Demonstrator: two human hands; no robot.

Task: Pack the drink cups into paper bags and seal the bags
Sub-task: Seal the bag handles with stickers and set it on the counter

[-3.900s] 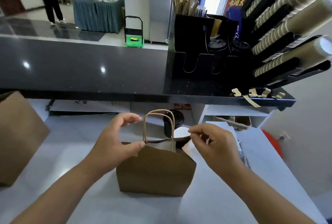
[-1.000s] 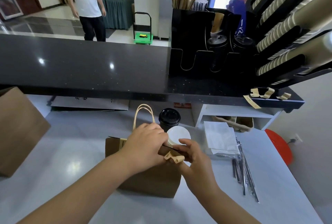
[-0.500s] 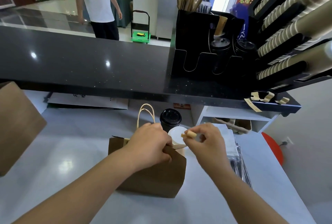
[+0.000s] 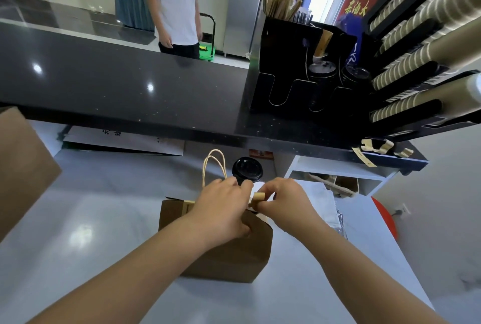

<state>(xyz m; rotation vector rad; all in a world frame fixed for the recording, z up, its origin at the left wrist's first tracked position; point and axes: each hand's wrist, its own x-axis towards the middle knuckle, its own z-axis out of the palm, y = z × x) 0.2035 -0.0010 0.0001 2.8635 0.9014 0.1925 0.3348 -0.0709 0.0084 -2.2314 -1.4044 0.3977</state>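
Observation:
A brown paper bag (image 4: 234, 258) stands on the white worktop, its twine handles (image 4: 214, 165) sticking up at the back. My left hand (image 4: 221, 209) grips the bag's top edge and pinches it closed. My right hand (image 4: 283, 201) pinches a small tan sticker strip (image 4: 258, 197) right above the bag's mouth, next to my left fingers. A black-lidded drink cup (image 4: 247, 169) stands just behind the bag. A white lid shows only as a sliver between my hands.
Another brown bag (image 4: 23, 167) stands at the left edge. White napkins (image 4: 325, 198) and wrapped straws (image 4: 341, 222) lie to the right. Spare sticker strips (image 4: 374, 146) hang on the black counter (image 4: 130, 89) edge. A person (image 4: 177, 6) stands beyond the counter; cup dispensers (image 4: 416, 50) fill the right.
My right hand has brought the sticker strip in closer to my left fingers over the bag's mouth. The person behind the counter has stepped nearer.

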